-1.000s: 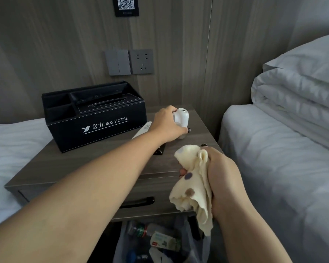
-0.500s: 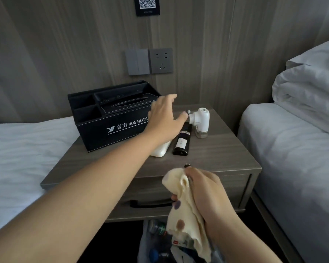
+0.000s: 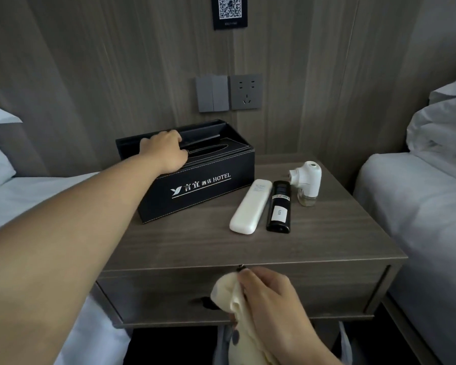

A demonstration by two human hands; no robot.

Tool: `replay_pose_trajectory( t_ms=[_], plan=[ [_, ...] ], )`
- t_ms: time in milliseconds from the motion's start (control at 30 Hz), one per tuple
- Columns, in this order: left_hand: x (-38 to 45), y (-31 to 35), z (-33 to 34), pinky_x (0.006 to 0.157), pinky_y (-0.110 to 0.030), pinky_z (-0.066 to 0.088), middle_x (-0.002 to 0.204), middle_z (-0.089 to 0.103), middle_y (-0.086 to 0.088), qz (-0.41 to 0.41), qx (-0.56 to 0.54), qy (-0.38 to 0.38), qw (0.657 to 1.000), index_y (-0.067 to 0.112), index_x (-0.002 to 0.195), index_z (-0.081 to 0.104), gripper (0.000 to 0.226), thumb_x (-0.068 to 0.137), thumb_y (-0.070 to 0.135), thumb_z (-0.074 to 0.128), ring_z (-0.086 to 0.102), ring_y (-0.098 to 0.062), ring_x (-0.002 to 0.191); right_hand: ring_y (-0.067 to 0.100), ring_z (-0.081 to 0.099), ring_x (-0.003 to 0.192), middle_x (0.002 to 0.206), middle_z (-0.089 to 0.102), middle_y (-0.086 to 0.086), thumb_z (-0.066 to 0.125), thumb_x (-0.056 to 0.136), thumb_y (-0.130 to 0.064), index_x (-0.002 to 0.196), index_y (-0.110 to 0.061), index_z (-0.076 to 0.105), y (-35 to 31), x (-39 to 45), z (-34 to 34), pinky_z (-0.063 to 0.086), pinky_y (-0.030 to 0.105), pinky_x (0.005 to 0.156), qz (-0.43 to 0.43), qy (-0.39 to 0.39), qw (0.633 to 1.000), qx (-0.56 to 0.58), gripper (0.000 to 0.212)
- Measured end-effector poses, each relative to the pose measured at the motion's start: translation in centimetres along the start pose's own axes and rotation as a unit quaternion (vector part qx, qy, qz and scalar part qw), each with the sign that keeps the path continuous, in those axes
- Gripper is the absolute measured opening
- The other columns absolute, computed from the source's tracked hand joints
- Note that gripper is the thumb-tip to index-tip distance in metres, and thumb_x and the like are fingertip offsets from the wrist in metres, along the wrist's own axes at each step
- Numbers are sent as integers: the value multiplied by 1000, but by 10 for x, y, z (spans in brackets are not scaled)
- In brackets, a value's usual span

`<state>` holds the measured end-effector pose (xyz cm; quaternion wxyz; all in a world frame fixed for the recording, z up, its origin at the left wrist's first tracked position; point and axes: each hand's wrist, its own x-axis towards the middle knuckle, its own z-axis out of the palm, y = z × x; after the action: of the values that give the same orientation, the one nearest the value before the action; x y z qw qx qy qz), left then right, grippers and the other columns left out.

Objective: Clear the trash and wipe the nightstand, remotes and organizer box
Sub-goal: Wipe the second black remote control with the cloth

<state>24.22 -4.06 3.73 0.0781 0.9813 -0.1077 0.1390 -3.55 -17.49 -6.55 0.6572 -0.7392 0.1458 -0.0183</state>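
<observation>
Nearest, the right hand clutched a cream cloth, fingers curled round it, in front of the nightstand drawer. Beyond it lay a white remote touching a black remote. Farther left, the left hand gripped the organizer box, fingers hooked over its top edge.

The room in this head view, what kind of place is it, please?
Most likely a hotel guest room. The black organizer box is printed "HOTEL", a nightstand stands between two white-sheeted beds, and a QR code plaque hangs on the wood-panelled wall.
</observation>
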Motion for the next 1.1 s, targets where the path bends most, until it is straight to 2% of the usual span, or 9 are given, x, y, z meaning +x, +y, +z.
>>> replay_pose_trajectory(
  t_ms=[167, 300, 400, 533, 633, 733, 833, 933, 1100],
  plan=[
    [17, 7, -6, 103, -47, 32, 137, 50, -11, -19, 102, -61, 993, 16, 135, 49, 57, 95, 56, 48, 46, -33, 127, 14, 51, 55, 55, 59, 0, 48, 90, -28, 52, -16, 52, -1, 4, 0, 42, 29, 58, -8, -6, 1000, 17, 41],
    [16, 6, -3, 92, -44, 40, 120, 61, -12, 22, 114, 16, 993, 13, 117, 57, 35, 101, 41, 43, 55, -33, 111, 14, 53, 58, 58, 59, 1, 47, 92, -32, 52, -17, 49, -1, 5, -11, 43, 30, 59, -31, 16, 999, 15, 43],
    [-11, 12, -7, 68, -38, 41, 103, 63, -15, 44, 29, 143, 988, 6, 106, 60, 32, 102, 33, 44, 55, -31, 86, 11, 54, 56, 53, 59, -5, 46, 95, -30, 47, -23, 51, -3, 5, -20, 56, 39, 66, -39, 33, 998, 28, 49],
    [-90, 24, -15, 62, -36, 48, 77, 68, -5, 39, -211, 216, 953, 14, 99, 62, 24, 100, 34, 48, 61, -19, 65, 11, 58, 59, 52, 59, -8, 47, 97, -33, 48, -27, 56, -4, 0, -24, 57, 50, 77, -43, 25, 998, 36, 50],
    [-172, 44, -6, 51, -25, 50, 66, 68, 3, 5, -452, 133, 882, 23, 93, 63, 18, 99, 33, 49, 62, -5, 50, 13, 65, 69, 63, 66, -7, 53, 94, -38, 66, -25, 62, -6, -2, -22, 56, 51, 78, -72, 38, 995, 50, 32],
    [-233, 54, 7, 45, -19, 43, 54, 63, -3, -15, -556, 39, 830, 18, 86, 68, 30, 92, 41, 50, 55, -9, 45, 12, 69, 81, 81, 72, -8, 60, 90, -37, 89, -31, 67, -11, -5, -26, 56, 47, 83, -107, 73, 989, 69, 9],
    [-251, 48, 10, 45, -19, 39, 52, 59, -13, 6, -609, -69, 790, 21, 83, 74, 28, 83, 43, 57, 50, -13, 43, 17, 71, 87, 90, 74, -1, 63, 83, -41, 105, -24, 65, -17, -8, -36, 57, 41, 84, -118, 78, 984, 108, 28],
    [-249, 38, 5, 44, -19, 39, 69, 69, -16, 42, -617, -167, 768, 27, 89, 76, 22, 78, 40, 63, 49, -12, 43, 15, 68, 68, 77, 73, 3, 58, 89, -30, 99, -13, 69, -24, -16, -48, 55, 25, 60, -119, 41, 982, 139, 23],
    [-243, 28, 5, 44, -17, 40, 72, 72, -11, 37, -617, -181, 765, 26, 92, 78, 24, 70, 35, 73, 52, -11, 43, 24, 63, 55, 72, 68, 17, 58, 91, -26, 92, -6, 69, -18, -27, -55, 50, 27, 47, -80, 24, 984, 160, 23]
  ],
)
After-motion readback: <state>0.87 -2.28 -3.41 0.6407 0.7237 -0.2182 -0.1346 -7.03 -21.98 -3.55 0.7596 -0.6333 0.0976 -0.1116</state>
